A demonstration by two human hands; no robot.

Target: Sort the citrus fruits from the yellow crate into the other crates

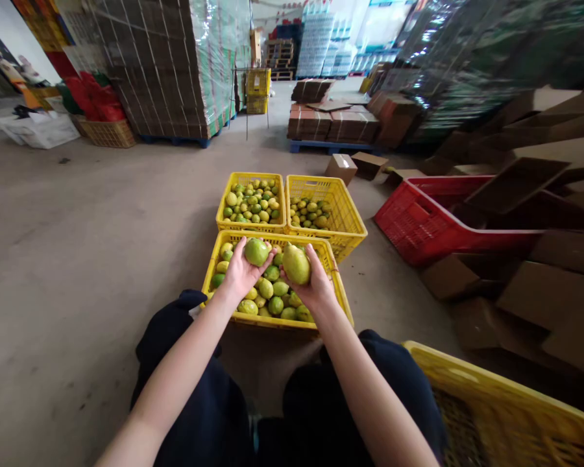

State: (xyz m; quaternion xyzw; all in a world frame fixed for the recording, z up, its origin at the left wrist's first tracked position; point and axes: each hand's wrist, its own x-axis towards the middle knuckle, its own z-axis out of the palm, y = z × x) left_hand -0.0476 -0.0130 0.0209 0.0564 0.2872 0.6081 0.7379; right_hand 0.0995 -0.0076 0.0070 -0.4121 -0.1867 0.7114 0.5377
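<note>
My left hand (239,271) is closed round a green lemon (256,252). In my right hand (317,285) sits a larger yellow-green lemon (296,264) with a knobbly stem end. Both hands are above the near yellow crate (338,295), where many green and yellow lemons (275,305) lie loose. Behind it stand two more yellow crates: the back left crate (218,217) is well filled with lemons, while the back right crate (353,211) has a lower heap on its left side. My wrists and fingers hide part of the near crate's fruit.
A red crate (409,224) with cardboard stands to the right among loose cardboard boxes (549,298). Another yellow crate (496,383) is by my right knee. Farther back are flattened cartons (343,123) on a blue pallet and a tall wrapped stack (150,65).
</note>
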